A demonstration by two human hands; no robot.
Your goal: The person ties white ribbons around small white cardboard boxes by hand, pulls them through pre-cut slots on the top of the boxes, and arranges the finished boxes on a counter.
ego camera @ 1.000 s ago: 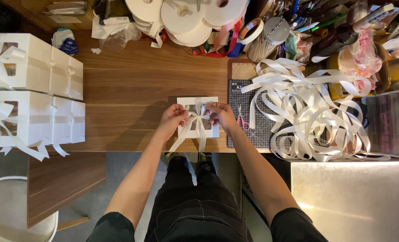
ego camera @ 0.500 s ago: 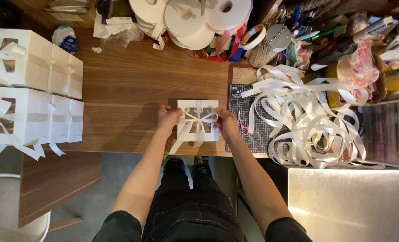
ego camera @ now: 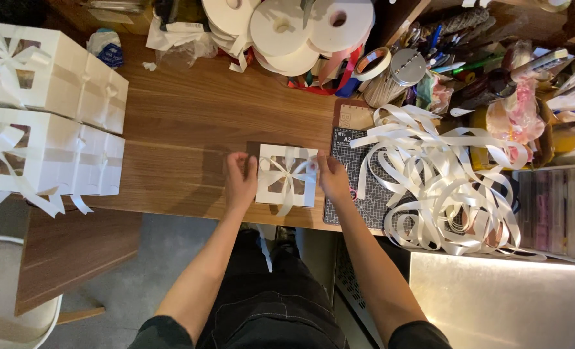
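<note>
a small white window box (ego camera: pixel 287 176) tied with a white ribbon bow (ego camera: pixel 289 173) sits near the front edge of the wooden table (ego camera: pixel 184 129), partly over a dark cutting mat (ego camera: pixel 352 187); the left hand (ego camera: pixel 241 181) grips the box's left side, fingers curled against it; the right hand (ego camera: pixel 334 178) clasps the right side likewise; a loose heap of white ribbon (ego camera: pixel 442 187) lies just to the right; finished white boxes (ego camera: pixel 48 123) with bows are stacked at the far left; ribbon spools (ego camera: pixel 287 26) lie along the back.
</note>
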